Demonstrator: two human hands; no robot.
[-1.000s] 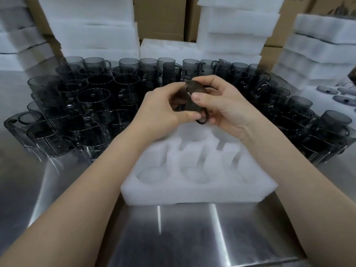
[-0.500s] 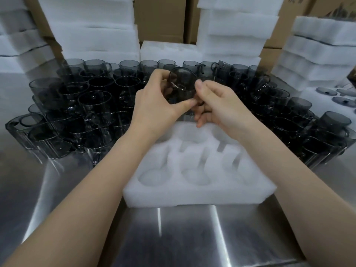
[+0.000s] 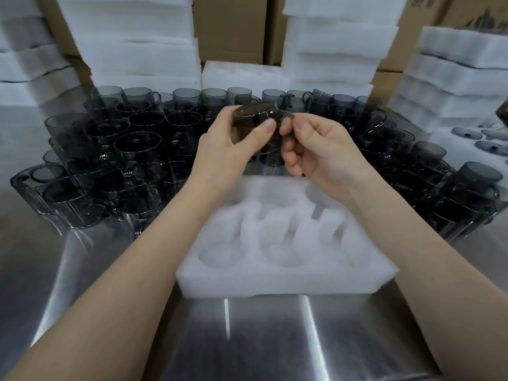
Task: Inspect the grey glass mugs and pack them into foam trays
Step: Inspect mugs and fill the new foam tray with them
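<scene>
1. Steel surface [image 3: 247,342] and foam tray [image 3: 275,281] sit below the fingers, same spot as a second ago. Every pocket I can see is empty, so nothing is packed yet.
2. The change is in the held grey glass mug [image 3: 253,116]. A second ago it was low, just above the tray's far edge. Half a second ago it was lifted with a round end turned toward the camera. Now it is tipped side-on, with a dark oval end facing up.
3. Left hand [image 3: 228,149] grasps the mug body, thumb on the near wall and the other fingers wrapped behind. Right hand [image 3: 324,149] pinches the handle [image 3: 286,114] between thumb [image 3: 299,123] and forefinger, and its lower fingers curl loosely beneath.
4. My read: the mug is being turned through its views, so this is still the inspect step. Seating it in a pocket below the fingers comes next if it passes.
5. Hidden: wrists cover the tray's far pockets, so I can't count them all.
6. Can't tell whether the mug's upper end is base or mouth. Its far wall is behind the left fingers, and motion blur and dark glass would hide any defect.
7. Loose mugs [image 3: 137,149] crowd left, right and beyond the fingers. They overlap too much to count.
8. Far right of the right fingers are flat grey discs [image 3: 489,146], possibly lids; they're cropped and unclear.
9. Beyond everything are foam stacks [image 3: 132,50] and cardboard boxes [image 3: 231,26], cut off at the top.
</scene>
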